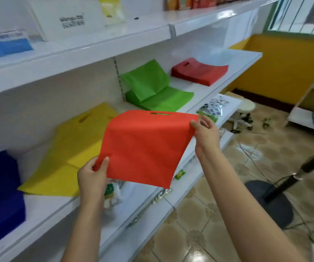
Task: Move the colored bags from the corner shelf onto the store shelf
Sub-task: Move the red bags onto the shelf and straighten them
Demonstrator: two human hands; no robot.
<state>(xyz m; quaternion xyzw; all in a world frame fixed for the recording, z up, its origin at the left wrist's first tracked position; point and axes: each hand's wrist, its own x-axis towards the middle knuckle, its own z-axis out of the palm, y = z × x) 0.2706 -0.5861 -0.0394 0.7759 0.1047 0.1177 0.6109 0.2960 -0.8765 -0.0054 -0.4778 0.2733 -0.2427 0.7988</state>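
We hold the orange bag (144, 146) flat in the air by two corners | left hand (92, 178) and right hand (206, 132) pinch it, wide apart | so it lands neat on the shelf (205, 87)

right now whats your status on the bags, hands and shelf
Left hand and right hand both gripping orange bag, held above shelf. Yellow bag lies beneath. Nothing blocking.

Head camera looks down-forward, close over white shelf (218, 87).
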